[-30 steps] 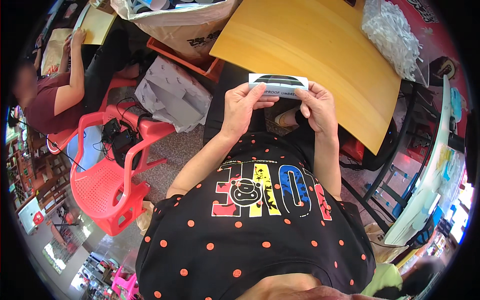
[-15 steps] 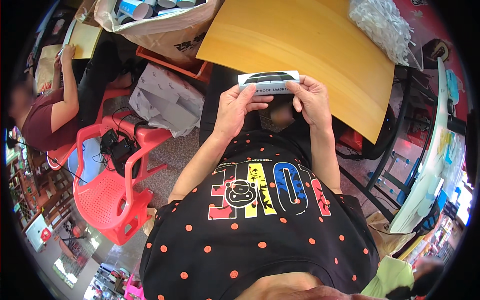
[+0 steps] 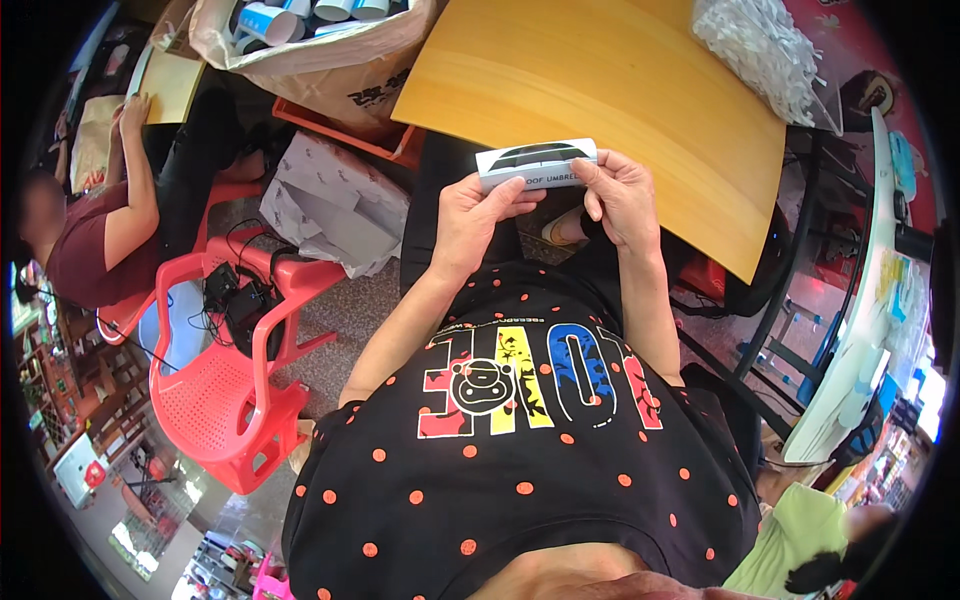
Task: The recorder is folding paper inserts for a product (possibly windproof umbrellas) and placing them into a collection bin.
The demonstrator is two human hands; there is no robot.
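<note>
A small white printed card sleeve (image 3: 537, 166), with a dark umbrella picture on it, is held level between my hands over the near edge of the table. My left hand (image 3: 468, 222) pinches its left end, thumb across the front and the fingers curled below and behind. At the opposite end, my right hand (image 3: 624, 205) grips it the same way, thumb on the printed face. The sleeve looks rounded, like a rolled tube; whether anything is inside cannot be seen.
A yellow wooden table (image 3: 600, 75) lies ahead, bearing a clear bag of white strips (image 3: 765, 62). Left of it, a large sack (image 3: 320, 85) holds several printed tubes, above an orange crate (image 3: 345, 132). A red plastic chair (image 3: 215, 405) with cables and a seated person (image 3: 112, 235) are at left.
My left thumb has slid right and lower along the sleeve's face, covering more of the print. The sleeve has turned slightly; both hands keep hold of it in nearly the same place.
</note>
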